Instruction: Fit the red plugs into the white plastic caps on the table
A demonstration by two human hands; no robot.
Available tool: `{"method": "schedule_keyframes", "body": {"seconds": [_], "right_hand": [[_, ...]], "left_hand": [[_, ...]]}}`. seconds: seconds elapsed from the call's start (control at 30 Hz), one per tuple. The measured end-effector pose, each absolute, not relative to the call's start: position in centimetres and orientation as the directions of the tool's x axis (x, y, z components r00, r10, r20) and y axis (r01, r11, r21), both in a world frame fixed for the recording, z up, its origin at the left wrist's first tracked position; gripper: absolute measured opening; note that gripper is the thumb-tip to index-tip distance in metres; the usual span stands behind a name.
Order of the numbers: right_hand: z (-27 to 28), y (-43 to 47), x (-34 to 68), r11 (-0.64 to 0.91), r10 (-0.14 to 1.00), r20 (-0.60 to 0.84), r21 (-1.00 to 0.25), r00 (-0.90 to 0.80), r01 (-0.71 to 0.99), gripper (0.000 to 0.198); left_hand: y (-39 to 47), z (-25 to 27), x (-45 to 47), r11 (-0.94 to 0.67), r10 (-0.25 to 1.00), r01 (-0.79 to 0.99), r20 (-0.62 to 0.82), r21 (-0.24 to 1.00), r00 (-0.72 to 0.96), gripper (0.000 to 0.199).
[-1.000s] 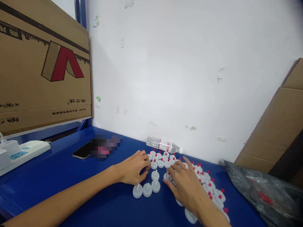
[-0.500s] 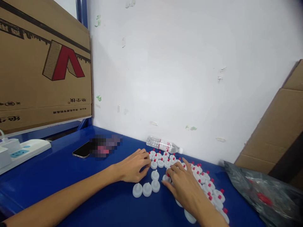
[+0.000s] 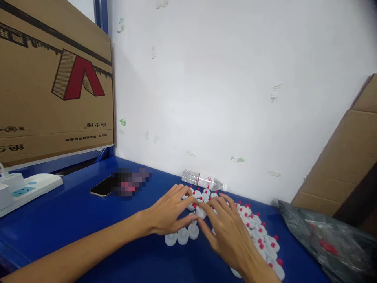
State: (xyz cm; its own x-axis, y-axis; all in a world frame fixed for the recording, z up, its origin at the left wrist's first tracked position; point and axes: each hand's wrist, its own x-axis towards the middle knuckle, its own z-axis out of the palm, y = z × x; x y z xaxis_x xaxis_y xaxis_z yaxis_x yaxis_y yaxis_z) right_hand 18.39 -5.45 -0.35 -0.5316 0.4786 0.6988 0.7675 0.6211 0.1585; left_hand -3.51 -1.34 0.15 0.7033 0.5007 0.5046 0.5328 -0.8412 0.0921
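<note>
Both hands meet over the table around one white round nozzle cap [image 3: 201, 212] with a red tip, which leans to the left. My right hand [image 3: 228, 224] grips it between thumb and fingers. From the other side, my left hand [image 3: 169, 210] has its thumb and index finger at the red tip; the exact contact is partly hidden. Just below the left hand stand several white caps without red tips [image 3: 183, 236]. Beyond and to the right of my hands are many white caps with red tips [image 3: 259, 234], grouped closely and partly covered by my right hand.
A clear plastic bottle [image 3: 204, 181] lies along the wall. On the left are a phone [image 3: 101, 186], a blurred-out patch and a white power strip [image 3: 38, 186]. A grey plastic bag [image 3: 326, 236] lies at right, near cardboard [image 3: 338, 157]. A large carton [image 3: 55, 86] stands at left.
My right hand has moved slightly left, bringing a red-tipped cap from the table. My left hand has reached right, and its thumb and index finger now meet the right hand at that cap.
</note>
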Motion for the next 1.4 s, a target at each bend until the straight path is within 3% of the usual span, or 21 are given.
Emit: {"method": "schedule_keyframes", "body": {"seconds": [0.1,0.17,0.37,0.57,0.8,0.9,1.0,1.1,1.17,1.27,1.4], "right_hand": [[-0.2,-5.6,18.2,0.643,0.452,0.678,0.203,-0.58,0.739,0.027],[-0.4,-5.5,18.2,0.651,0.451,0.664,0.212,-0.596,0.729,0.024],[-0.5,-5.6,17.6,0.714,0.354,0.698,0.228,-0.622,0.662,0.02],[0.2,-6.0,17.1,0.654,0.31,0.718,0.315,-0.623,0.688,0.023],[1.7,-6.4,17.2,0.586,0.146,0.769,0.44,-0.623,0.681,0.027],[2.2,-5.6,19.4,0.536,0.139,0.784,0.454,-0.605,0.712,0.032],[2.1,-4.4,22.0,0.513,0.268,0.839,0.293,-0.474,0.807,0.026],[1.4,-3.4,23.2,0.53,0.352,0.843,0.179,-0.406,0.829,0.02],[0.7,-3.1,22.9,0.562,0.421,0.811,0.119,-0.407,0.818,0.018],[-0.2,-3.2,21.8,0.612,0.524,0.729,0.038,-0.441,0.79,0.016],[-0.9,-3.4,21.0,0.634,0.614,0.628,-0.033,-0.477,0.772,0.01]], "left_hand": [[-1.7,0.1,-3.3,-0.853,0.474,0.517,0.516,0.068,0.714,0.018],[-1.7,0.0,-3.4,-0.866,0.464,0.491,0.52,0.096,0.717,0.023],[-1.5,0.4,-3.1,-0.833,0.538,0.331,0.513,0.443,0.668,0.041],[-1.5,-0.3,-2.3,-0.564,0.718,0.088,0.435,0.821,0.544,0.047],[-1.9,-0.1,-1.3,-0.382,0.81,-0.089,0.38,0.92,0.447,0.045],[-1.3,0.7,-2.2,-0.453,0.829,-0.003,0.422,0.892,0.366,0.046],[-0.3,1.2,-3.7,-0.602,0.785,0.217,0.52,0.769,0.335,0.044],[0.2,1.0,-4.5,-0.764,0.641,0.499,0.567,0.409,0.517,0.037],[0.1,0.5,-4.5,-0.789,0.595,0.57,0.523,0.231,0.611,0.028],[-0.1,-0.2,-4.2,-0.799,0.573,0.586,0.47,0.138,0.671,0.017],[0.0,-0.6,-4.2,-0.8,0.569,0.589,0.452,0.114,0.686,0.014]]}}
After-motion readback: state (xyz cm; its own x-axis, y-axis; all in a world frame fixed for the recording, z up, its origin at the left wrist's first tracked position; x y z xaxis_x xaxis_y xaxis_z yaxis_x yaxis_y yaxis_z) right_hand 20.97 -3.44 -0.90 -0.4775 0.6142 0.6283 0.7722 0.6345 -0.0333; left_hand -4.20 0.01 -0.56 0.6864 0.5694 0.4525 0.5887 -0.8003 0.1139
